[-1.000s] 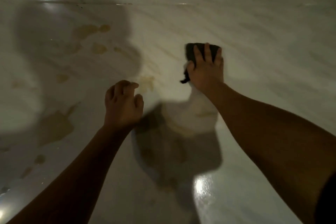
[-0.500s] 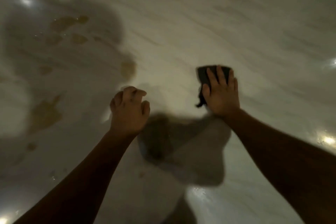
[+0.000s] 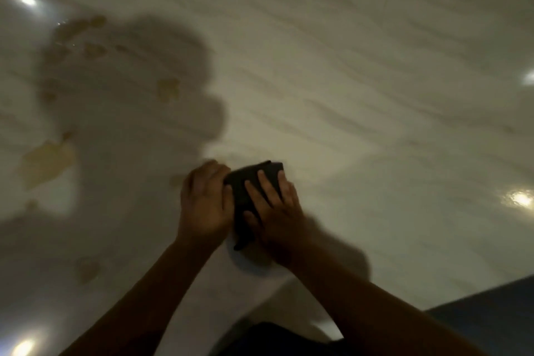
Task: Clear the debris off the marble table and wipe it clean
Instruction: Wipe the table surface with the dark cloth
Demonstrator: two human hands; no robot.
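The picture is dim and smeared, so all the edges look soft. The cloth is dark, and much of it is hidden under two hands. A thin end of it pokes out below them. I cannot tell how it is folded. Both arms are cut off at the bottom edge. A dark shape sits at the bottom middle, between the arms, and I cannot tell what it is. A dark blue patch fills the bottom right corner, past the table's edge. It is too dim to name.

The table is pale, shiny marble with soft grey streaks. Bright spots of light shine on it. A big shadow lies over its left part. Yellow-brown stains dot the left side, well apart from the cloth.

The cloth lies on the table, close to the near edge, in the middle of the view. The right hand lies flat on top of it, with its fingers straight and a little spread, pressing down. The left hand is right beside it and touches the cloth's left side. Its fingers are bent, but I cannot tell if they grip the cloth or only rest against it.
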